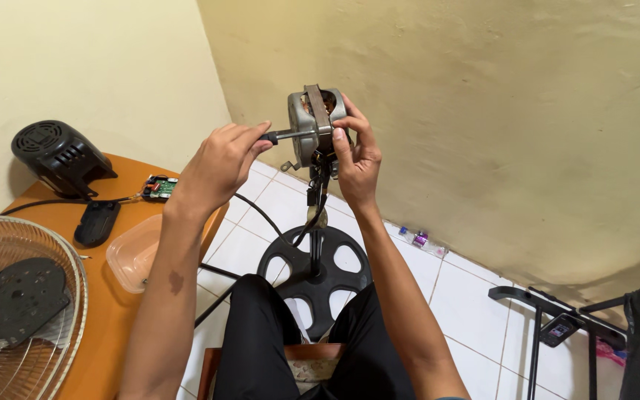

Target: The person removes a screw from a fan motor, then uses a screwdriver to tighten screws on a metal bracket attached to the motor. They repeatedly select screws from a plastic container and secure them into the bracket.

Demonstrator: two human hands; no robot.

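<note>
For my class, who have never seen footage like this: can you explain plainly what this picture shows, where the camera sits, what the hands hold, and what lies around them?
There is one picture, taken by a camera worn on a person's head, looking down at their own arms and lap. The right hand grips a bare metal fan motor atop a stand with a round black base. The left hand pinches the motor's shaft. On the orange table lie a black motor cover, a small green circuit board, a clear plastic tub and a wire fan guard. The floor is white tile.
</note>
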